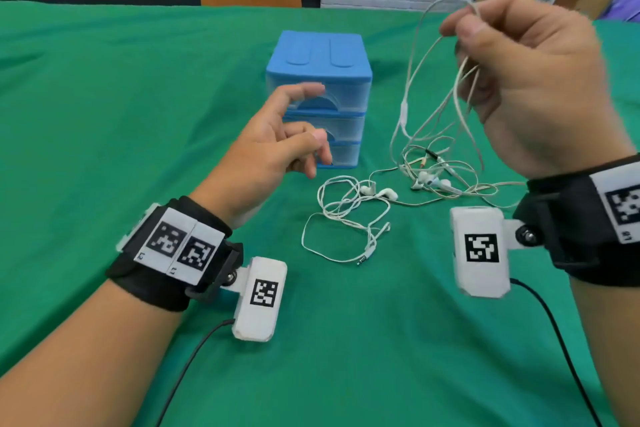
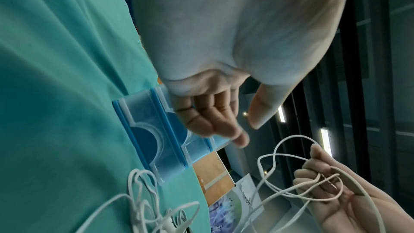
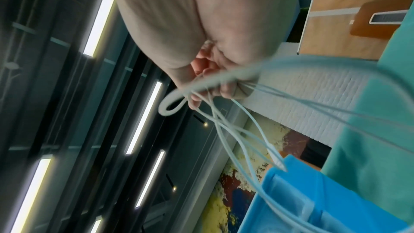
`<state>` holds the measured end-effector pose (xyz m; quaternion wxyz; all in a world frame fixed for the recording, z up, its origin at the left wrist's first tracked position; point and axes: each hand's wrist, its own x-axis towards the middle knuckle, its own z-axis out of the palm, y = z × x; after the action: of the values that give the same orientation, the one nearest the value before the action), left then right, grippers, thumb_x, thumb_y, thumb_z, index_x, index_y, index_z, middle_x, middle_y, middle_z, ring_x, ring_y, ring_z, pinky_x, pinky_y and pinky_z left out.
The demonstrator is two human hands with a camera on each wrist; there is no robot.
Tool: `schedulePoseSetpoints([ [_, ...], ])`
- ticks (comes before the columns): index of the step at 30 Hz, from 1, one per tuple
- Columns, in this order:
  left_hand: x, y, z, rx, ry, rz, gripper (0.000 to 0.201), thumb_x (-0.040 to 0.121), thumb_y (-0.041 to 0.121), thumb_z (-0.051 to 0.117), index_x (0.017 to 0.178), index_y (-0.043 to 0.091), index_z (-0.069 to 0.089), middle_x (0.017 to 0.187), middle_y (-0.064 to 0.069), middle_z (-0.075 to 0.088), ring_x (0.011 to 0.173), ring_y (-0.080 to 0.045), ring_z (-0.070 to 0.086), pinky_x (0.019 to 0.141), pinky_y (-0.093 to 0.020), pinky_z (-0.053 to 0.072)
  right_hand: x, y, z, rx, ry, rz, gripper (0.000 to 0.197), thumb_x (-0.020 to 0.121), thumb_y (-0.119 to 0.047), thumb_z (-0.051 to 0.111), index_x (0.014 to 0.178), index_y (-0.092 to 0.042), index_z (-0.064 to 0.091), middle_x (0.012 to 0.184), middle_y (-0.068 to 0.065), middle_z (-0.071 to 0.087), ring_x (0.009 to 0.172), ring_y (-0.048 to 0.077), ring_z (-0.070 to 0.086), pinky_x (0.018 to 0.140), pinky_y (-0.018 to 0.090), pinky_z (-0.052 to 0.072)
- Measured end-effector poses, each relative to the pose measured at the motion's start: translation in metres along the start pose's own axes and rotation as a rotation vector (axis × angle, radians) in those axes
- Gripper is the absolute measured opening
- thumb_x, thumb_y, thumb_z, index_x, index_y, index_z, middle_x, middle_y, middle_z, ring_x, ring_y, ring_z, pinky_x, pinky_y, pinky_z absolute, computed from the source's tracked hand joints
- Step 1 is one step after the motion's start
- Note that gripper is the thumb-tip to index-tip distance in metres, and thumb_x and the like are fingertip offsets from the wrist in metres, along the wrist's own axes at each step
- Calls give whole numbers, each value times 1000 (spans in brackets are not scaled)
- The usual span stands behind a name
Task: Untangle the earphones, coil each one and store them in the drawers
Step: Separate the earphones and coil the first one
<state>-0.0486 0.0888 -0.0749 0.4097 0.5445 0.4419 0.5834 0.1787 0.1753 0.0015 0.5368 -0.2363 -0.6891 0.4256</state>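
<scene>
My right hand (image 1: 512, 73) is raised at the right and grips several loops of white earphone cable (image 1: 446, 90); the wrist view shows the cable loops (image 3: 208, 95) bunched under its curled fingers. The cable hangs down into a tangle of earphones (image 1: 433, 173) on the green cloth. A second, separate white earphone (image 1: 346, 215) lies loose in front of the blue drawer unit (image 1: 320, 80). My left hand (image 1: 294, 135) hovers in front of the drawers with relaxed fingers, holding nothing. All three drawers look closed.
A green cloth (image 1: 121, 97) covers the whole table. The drawer unit (image 2: 152, 135) stands mid-table, behind the earphones. Black cables run from both wrist cameras toward me. Wooden panels and a white brick wall stand beyond the table's far edge.
</scene>
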Motion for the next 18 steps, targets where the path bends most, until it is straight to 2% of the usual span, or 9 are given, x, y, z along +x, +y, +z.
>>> schedulePoseSetpoints([
  [2, 1, -4, -2, 136, -34, -104, 43, 86, 19, 62, 129, 18, 55, 85, -10, 68, 65, -14, 56, 68, -26, 47, 6, -3, -8, 7, 42, -26, 8, 96, -17, 62, 92, -15, 69, 68, -2, 53, 56, 11, 37, 56, 41, 18],
  [5, -2, -12, -4, 367, -149, -223, 32, 84, 31, 67, 116, 29, 65, 103, -6, 70, 81, -11, 60, 77, -31, 48, 18, -6, -22, -11, 92, -57, 8, 95, -22, 64, 93, -15, 69, 66, -4, 54, 56, 11, 36, 56, 41, 19],
  [7, -4, -15, -2, 455, -234, -247, 26, 90, 29, 71, 116, 33, 67, 113, 0, 68, 87, -8, 59, 86, -30, 48, 24, -7, -28, -44, 114, -73, 9, 94, -23, 64, 94, -16, 69, 69, -2, 53, 57, 11, 37, 56, 40, 20],
  [9, -6, -16, 0, 509, -299, -264, 24, 94, 26, 69, 117, 34, 67, 119, 4, 66, 91, -6, 60, 92, -24, 47, 27, -5, -32, -105, 110, -85, 9, 94, -24, 64, 93, -17, 70, 71, -1, 54, 57, 11, 39, 52, 35, 24],
  [11, -6, -17, 0, 537, -333, -269, 25, 95, 28, 68, 118, 37, 66, 123, 5, 64, 101, -11, 62, 96, -23, 47, 28, 0, -35, -205, 70, -54, 9, 94, -22, 65, 93, -16, 71, 71, 0, 56, 55, 9, 41, 49, 25, 31],
  [13, -6, -17, 0, 543, -339, -262, 25, 94, 29, 68, 118, 38, 67, 123, 5, 64, 106, -16, 62, 99, -26, 48, 26, 11, -37, -393, -9, 37, 11, 95, -20, 66, 97, -12, 72, 72, 2, 59, 54, 7, 44, 50, 19, 37],
  [15, -6, -18, -1, 550, -342, -247, 25, 94, 28, 69, 117, 38, 67, 121, 5, 65, 107, -17, 61, 98, -24, 48, 23, 26, -40, -587, -124, 167, 14, 95, -20, 67, 98, -9, 73, 71, 2, 61, 55, 9, 44, 52, 21, 37],
  [18, -6, -19, -1, 547, -347, -232, 25, 93, 27, 70, 116, 36, 67, 120, 5, 65, 105, -16, 60, 94, -17, 47, 16, 46, -43, -753, -250, 296, 11, 94, -22, 68, 94, -13, 74, 72, 3, 66, 59, 12, 46, 55, 25, 34],
])
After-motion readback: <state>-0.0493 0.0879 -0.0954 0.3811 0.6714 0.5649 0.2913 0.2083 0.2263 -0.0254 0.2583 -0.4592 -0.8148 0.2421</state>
